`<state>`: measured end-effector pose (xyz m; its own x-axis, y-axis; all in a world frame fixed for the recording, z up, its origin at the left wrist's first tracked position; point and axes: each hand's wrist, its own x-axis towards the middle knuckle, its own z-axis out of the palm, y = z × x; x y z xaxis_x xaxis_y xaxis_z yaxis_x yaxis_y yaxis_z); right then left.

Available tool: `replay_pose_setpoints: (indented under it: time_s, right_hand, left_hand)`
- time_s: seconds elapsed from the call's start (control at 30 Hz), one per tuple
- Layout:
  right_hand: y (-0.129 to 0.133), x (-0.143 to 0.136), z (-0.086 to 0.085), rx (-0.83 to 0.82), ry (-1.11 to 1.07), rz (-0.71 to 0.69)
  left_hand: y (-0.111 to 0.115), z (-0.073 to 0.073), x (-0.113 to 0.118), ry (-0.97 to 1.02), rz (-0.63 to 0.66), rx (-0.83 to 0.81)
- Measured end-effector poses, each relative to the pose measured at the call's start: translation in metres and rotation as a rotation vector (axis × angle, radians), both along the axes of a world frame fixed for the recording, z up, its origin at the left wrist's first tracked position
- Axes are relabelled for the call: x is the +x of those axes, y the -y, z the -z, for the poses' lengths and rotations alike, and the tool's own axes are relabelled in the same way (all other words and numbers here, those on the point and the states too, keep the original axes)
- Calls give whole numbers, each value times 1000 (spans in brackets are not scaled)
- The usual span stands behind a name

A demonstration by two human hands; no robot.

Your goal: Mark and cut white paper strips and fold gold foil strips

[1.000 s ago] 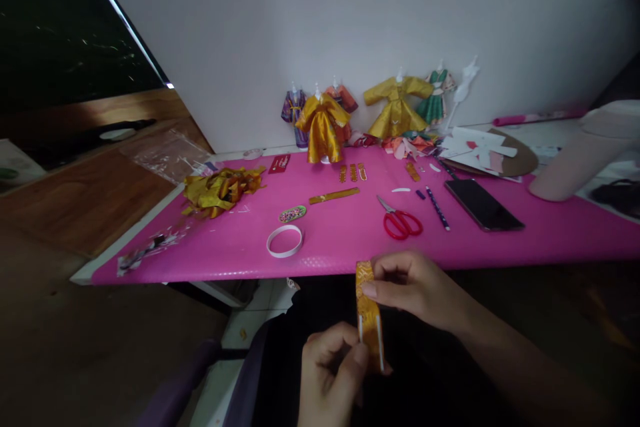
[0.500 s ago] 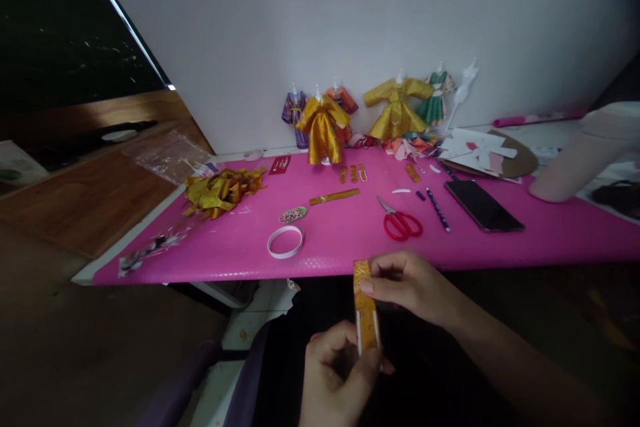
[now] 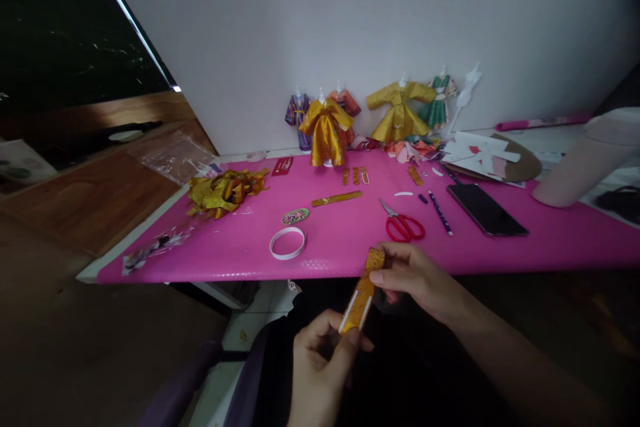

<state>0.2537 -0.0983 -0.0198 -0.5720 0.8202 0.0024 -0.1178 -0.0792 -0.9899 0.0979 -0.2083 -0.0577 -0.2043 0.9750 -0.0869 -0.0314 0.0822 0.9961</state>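
A narrow gold fabric strip [image 3: 362, 299] with white edging along its lower part is stretched between my hands, just in front of the table's edge. My left hand [image 3: 325, 353] pinches its lower end between thumb and fingers. Near the upper end, my right hand [image 3: 407, 273] grips it, thumb on top. The strip slants up to the right. Closest on the table are red-handled scissors [image 3: 404, 227], lying partly spread. A white ring [image 3: 287, 255] and a speckled oval clip [image 3: 295, 216] lie farther left, below a long gold strip [image 3: 337, 199].
Small dressed mannequins [image 3: 327, 130] stand against the wall. A pile of gold scraps [image 3: 227, 192] lies at left on the pink tabletop [image 3: 240, 247]. At right are a pen [image 3: 441, 213], a phone [image 3: 486, 209], paper pieces [image 3: 483, 152] and a pale bottle [image 3: 587, 160].
Both hands have risen slightly, the left also shifting left and the right moving right. The gold strip has gone from nearly upright to slanting up rightward. The view has shifted a little.
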Motion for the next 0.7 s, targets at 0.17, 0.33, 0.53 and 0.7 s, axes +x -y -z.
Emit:
replay_pose_setpoints:
  time_s: [0.17,0.33,0.53,0.7]
  right_hand:
    - [-2,-1,4,12,-10,-7]
    - [-4,-2,5,18,8,3]
    - [-5,-3,4,13,12,36]
    - [-6,-2,6,27,24,50]
  left_hand:
    - [-3,-3,-6,22,-72,4]
    - [-4,0,-7,45,-96,-13]
    - [-4,4,-5,74,-93,-8]
    - [-6,8,-7,89,-89,-3]
